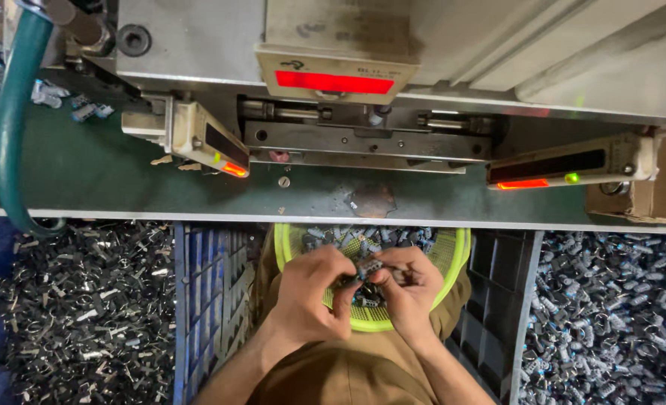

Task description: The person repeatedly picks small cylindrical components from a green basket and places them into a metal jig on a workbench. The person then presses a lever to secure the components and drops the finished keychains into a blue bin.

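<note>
My left hand (310,289) and my right hand (408,289) meet over a yellow-green mesh basket (291,244) resting on my lap. Between the fingertips of both hands sits a small grey metal part (368,268). The basket holds several more small grey and blue metal parts (363,238). Above the basket stands a grey press machine (363,142) on a green table top (85,172).
A bin of dark metal clips (85,300) lies at the left, a bin of silvery-blue parts (618,315) at the right. Dark blue crates (213,300) flank my legs. Two sensor bars (573,166) glow red beside the press. A green hose (14,112) curves at the left.
</note>
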`<control>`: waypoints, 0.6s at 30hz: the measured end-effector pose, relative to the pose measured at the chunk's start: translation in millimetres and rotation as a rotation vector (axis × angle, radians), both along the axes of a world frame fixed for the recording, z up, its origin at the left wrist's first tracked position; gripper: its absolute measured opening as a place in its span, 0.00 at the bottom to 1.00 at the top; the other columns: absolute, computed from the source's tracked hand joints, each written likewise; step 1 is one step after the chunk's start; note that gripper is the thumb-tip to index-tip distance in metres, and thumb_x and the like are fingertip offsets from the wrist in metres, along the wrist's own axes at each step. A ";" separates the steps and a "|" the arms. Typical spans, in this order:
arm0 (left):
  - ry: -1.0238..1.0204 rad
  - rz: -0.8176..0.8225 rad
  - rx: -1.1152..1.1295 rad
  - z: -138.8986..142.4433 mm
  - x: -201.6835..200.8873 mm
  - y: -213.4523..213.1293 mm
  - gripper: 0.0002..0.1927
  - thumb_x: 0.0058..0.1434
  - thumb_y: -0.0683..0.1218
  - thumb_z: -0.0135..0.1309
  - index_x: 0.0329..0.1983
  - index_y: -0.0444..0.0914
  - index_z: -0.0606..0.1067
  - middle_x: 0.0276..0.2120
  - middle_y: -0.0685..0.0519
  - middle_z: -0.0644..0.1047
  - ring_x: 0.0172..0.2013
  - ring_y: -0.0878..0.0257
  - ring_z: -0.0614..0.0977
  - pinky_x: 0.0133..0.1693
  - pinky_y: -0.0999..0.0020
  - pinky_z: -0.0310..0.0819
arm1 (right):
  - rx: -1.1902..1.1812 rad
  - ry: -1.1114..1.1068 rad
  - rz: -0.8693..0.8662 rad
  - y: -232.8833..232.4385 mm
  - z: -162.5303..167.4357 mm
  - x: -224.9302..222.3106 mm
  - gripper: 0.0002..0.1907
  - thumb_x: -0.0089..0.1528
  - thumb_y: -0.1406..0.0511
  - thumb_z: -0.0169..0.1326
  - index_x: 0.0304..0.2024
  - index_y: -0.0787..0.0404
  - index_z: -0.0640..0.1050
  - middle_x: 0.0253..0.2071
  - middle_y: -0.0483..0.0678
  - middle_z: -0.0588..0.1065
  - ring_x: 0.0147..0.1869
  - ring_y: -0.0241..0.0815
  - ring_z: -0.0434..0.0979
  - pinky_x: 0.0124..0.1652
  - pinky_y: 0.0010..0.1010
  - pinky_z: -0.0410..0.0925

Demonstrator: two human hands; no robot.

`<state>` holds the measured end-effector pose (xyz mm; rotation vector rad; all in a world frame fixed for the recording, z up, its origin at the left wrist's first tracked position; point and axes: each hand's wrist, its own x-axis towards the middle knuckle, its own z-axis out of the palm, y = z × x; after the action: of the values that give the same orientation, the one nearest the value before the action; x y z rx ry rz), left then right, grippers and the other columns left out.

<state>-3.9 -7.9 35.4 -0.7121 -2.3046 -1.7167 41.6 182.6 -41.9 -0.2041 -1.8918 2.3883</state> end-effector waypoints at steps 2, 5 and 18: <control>0.175 0.020 -0.078 3.9 -0.3 -0.9 0.17 0.41 0.34 0.53 0.37 0.36 0.69 0.30 0.46 0.73 0.28 0.48 0.77 0.31 0.58 0.73 | -0.065 -0.038 0.081 -1.2 -7.2 0.0 0.16 0.57 0.71 0.64 0.44 0.68 0.73 0.41 0.51 0.81 0.40 0.34 0.81 0.39 0.23 0.75; 0.139 0.002 -0.186 23.3 0.4 -9.9 0.16 0.44 0.35 0.56 0.37 0.36 0.69 0.31 0.46 0.73 0.28 0.50 0.77 0.31 0.57 0.73 | -0.063 -0.135 0.123 -6.7 -13.6 -6.3 0.15 0.62 0.71 0.67 0.41 0.69 0.73 0.37 0.55 0.79 0.36 0.36 0.76 0.34 0.23 0.68; -0.687 -0.175 0.229 -0.8 21.5 -42.2 0.07 0.53 0.44 0.61 0.34 0.38 0.77 0.29 0.52 0.79 0.28 0.56 0.82 0.33 0.59 0.76 | 0.847 0.688 -0.235 7.3 107.4 -122.3 0.14 0.58 0.77 0.63 0.40 0.58 0.74 0.39 0.51 0.78 0.38 0.45 0.80 0.41 0.35 0.73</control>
<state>17.6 -50.1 34.6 -0.3091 -2.4110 -2.5757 -80.7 189.8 65.5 0.3810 -2.1134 1.1147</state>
